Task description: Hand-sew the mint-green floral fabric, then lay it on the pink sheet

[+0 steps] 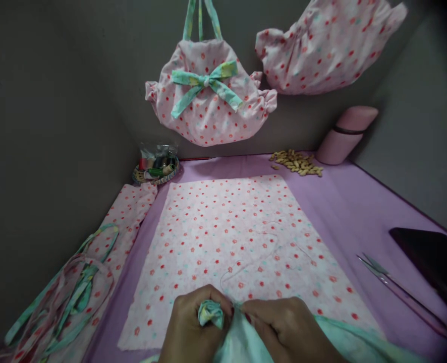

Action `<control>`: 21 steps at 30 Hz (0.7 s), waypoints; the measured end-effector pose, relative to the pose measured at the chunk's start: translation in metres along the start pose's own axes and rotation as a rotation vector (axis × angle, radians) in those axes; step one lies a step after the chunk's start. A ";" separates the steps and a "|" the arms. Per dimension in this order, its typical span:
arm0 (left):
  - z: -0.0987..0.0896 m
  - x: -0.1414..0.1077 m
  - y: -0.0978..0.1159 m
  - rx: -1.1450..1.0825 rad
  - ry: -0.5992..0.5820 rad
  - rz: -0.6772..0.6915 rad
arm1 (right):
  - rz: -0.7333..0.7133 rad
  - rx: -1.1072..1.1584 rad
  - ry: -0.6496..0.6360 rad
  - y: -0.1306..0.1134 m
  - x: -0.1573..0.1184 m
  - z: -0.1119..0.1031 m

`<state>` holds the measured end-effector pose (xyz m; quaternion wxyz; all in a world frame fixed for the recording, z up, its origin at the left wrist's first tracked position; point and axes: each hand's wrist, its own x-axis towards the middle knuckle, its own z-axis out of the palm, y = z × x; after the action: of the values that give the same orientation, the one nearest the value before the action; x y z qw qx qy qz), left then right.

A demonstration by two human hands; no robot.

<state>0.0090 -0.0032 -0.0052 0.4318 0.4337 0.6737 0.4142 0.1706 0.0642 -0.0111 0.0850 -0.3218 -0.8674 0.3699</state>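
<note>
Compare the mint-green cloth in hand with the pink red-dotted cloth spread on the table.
The mint-green cloth is bunched between left hand and right hand; the pink red-dotted cloth lies flat. The green cloth runs off the bottom edge; most of the pink cloth shows. Both are fabric.

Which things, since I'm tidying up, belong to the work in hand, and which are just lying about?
Belonging: green fabric in left hand and right hand; likely thread, scissors, basket.
Seemingly lying about: peanuts, pink flask, black object.
</note>
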 end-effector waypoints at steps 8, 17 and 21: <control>0.000 -0.003 -0.005 0.001 0.030 0.091 | -0.003 0.009 0.001 0.000 0.001 0.002; 0.004 -0.003 0.003 -0.225 0.130 -0.051 | -0.005 0.189 0.051 0.000 0.000 0.000; 0.006 -0.004 0.002 -0.218 0.094 -0.038 | -0.037 0.170 0.057 0.000 0.001 0.002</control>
<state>0.0165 -0.0052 -0.0038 0.4521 0.3514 0.6522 0.4967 0.1686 0.0637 -0.0131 0.1434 -0.3076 -0.8361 0.4310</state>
